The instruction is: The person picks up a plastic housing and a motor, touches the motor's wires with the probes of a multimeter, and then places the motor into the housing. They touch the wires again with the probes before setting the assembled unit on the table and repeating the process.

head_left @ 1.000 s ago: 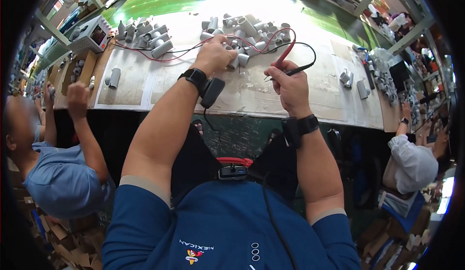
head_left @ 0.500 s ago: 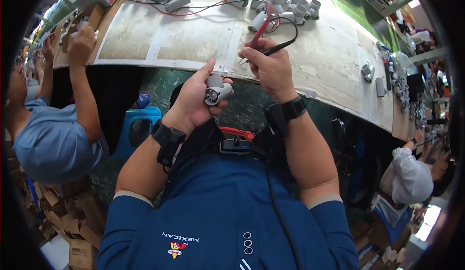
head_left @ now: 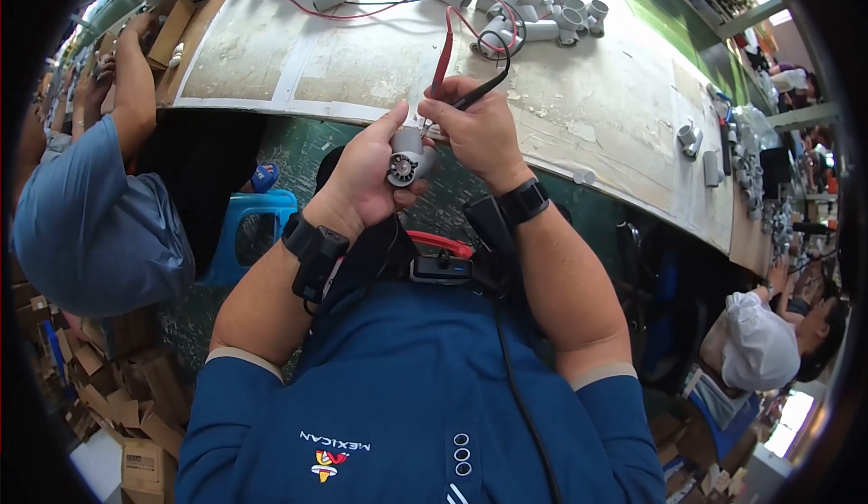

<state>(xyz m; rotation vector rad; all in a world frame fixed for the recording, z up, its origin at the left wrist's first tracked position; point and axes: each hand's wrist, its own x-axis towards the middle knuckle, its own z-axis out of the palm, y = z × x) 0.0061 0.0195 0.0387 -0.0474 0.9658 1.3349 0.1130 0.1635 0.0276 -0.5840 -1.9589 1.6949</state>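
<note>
Head camera view, left to right: a co-worker in blue (head_left: 95,233) reaches toward an open carton (head_left: 174,32) at the end of the bench (head_left: 353,75), a blue plastic stool (head_left: 262,204) nearby. Just off the bench's near edge, the wearer's left hand (head_left: 362,178) curls around a grey cylindrical housing (head_left: 409,142), thumb raised alongside, its round vaned end turned toward the wearer. Beside it, the right hand (head_left: 479,133) pinches a red test probe (head_left: 441,68) and a black test probe (head_left: 486,86), fingers nearly closed. Half a second ago that hand stood apart from the housing; now it has moved in, carrying the probe tips to the housing's upper end, which suggests the work has passed from fetching to probing. More grey housings (head_left: 541,31) lie heaped behind. At far right sits a co-worker in a white cap (head_left: 764,355). The left co-worker's head is mostly lost at the dark rim; fingers hide the housing's underside; whether the tips touch it is too small to tell.
</note>
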